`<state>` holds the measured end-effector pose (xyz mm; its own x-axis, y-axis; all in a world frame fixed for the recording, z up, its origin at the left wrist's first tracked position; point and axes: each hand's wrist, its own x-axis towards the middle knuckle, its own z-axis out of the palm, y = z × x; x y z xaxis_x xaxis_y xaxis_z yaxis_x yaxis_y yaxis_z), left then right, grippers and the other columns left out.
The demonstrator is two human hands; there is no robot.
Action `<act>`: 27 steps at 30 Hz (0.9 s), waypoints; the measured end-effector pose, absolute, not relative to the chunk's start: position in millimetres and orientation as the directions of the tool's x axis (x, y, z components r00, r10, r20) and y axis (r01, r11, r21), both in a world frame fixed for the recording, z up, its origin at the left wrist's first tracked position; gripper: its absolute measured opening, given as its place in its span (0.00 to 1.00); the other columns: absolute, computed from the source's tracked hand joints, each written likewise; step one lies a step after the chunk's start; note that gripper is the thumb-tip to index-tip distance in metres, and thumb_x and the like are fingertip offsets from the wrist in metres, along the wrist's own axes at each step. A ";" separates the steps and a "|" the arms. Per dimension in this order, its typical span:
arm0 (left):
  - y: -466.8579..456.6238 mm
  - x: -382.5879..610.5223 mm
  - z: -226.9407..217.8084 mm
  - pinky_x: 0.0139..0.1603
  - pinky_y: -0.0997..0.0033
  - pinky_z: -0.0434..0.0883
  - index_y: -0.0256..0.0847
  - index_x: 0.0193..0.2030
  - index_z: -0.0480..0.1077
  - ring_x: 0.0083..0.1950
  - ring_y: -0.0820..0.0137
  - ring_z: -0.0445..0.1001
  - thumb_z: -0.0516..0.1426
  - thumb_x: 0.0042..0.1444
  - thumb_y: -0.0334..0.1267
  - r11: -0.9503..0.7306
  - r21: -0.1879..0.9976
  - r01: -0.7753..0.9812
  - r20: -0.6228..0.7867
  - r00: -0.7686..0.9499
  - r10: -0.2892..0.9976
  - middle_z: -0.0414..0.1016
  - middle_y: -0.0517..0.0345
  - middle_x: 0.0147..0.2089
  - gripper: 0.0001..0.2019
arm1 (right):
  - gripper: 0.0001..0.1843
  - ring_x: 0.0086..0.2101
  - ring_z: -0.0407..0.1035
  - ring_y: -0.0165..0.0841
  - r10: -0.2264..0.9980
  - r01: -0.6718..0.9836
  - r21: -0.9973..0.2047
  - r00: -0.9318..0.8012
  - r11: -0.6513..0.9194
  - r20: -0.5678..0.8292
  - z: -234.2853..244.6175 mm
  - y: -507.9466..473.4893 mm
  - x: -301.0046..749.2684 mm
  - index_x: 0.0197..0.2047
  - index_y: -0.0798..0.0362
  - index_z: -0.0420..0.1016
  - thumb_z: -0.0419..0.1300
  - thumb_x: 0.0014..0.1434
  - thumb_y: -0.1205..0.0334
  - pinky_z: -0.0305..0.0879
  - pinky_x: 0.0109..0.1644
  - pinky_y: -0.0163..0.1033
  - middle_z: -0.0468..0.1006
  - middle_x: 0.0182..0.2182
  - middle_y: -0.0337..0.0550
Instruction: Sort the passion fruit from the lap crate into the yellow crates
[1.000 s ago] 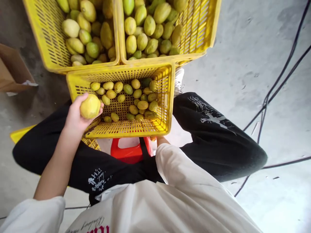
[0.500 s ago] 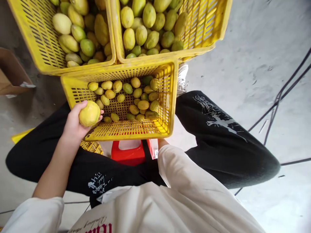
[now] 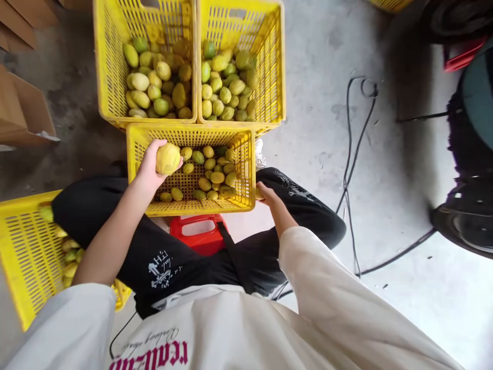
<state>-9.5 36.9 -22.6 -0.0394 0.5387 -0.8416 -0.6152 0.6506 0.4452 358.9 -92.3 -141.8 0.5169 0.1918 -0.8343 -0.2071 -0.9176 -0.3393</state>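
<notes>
My left hand (image 3: 151, 168) is wrapped round a yellow fruit (image 3: 167, 158) and holds it over the near left corner of a yellow slatted crate (image 3: 191, 134) between my knees. Several small yellow and green fruits lie on that crate's floor. At the crate's near right corner my right hand (image 3: 265, 194) grips the rim, fingers curled against it. I sit on a red stool (image 3: 198, 238), with black trousers on both sides of the crate.
Two fuller yellow crates (image 3: 146, 61) (image 3: 241, 56) of larger fruit stand just beyond. Another yellow crate (image 3: 26, 252) sits at my left. Cardboard boxes (image 3: 23, 103) lie far left. Black cables (image 3: 352, 154) cross the concrete floor on the right, near a dark wheel (image 3: 466, 221).
The view has pulled back and shifted, so more floor and the left crate show. My left hand has carried the fruit forward over the crate. My right hand has come into view on the rim.
</notes>
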 end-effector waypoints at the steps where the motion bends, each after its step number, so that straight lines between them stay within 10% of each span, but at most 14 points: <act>1: 37.0 -6.4 -18.4 0.39 0.68 0.90 0.53 0.47 0.77 0.34 0.62 0.86 0.71 0.75 0.48 0.630 0.455 -0.629 -0.840 -0.069 0.538 0.81 0.59 0.35 0.09 | 0.14 0.44 0.82 0.40 0.202 -0.234 -0.378 0.542 -0.896 -0.815 -133.5 -88.2 362.7 0.44 0.50 0.80 0.65 0.88 0.63 0.84 0.45 0.40 0.82 0.41 0.48; 9: 31.5 -1.1 5.9 0.39 0.67 0.89 0.53 0.49 0.79 0.39 0.56 0.90 0.78 0.69 0.58 0.592 0.390 -0.705 -0.867 -0.064 0.495 0.81 0.57 0.34 0.18 | 0.10 0.55 0.88 0.57 0.646 -0.473 -0.632 0.159 -0.614 -0.746 -41.1 -75.1 351.8 0.45 0.43 0.78 0.68 0.63 0.50 0.91 0.57 0.60 0.88 0.44 0.53; 16: 28.3 -0.2 6.7 0.36 0.69 0.87 0.50 0.52 0.80 0.33 0.61 0.85 0.73 0.74 0.55 0.578 0.354 -0.735 -0.881 -0.054 0.470 0.82 0.56 0.36 0.14 | 0.26 0.46 0.88 0.48 0.800 -0.398 -0.726 -0.033 -0.561 -0.599 -20.4 -29.6 283.8 0.52 0.40 0.80 0.80 0.52 0.52 0.86 0.42 0.45 0.89 0.44 0.43; 27: 37.9 8.3 11.1 0.39 0.66 0.88 0.50 0.55 0.81 0.34 0.59 0.86 0.75 0.70 0.54 0.634 0.386 -0.670 -0.891 -0.094 0.443 0.84 0.56 0.37 0.17 | 0.19 0.36 0.86 0.41 0.734 -0.487 -0.632 -0.028 -0.603 -0.678 -42.5 18.4 218.8 0.44 0.45 0.77 0.79 0.67 0.45 0.83 0.35 0.41 0.86 0.36 0.41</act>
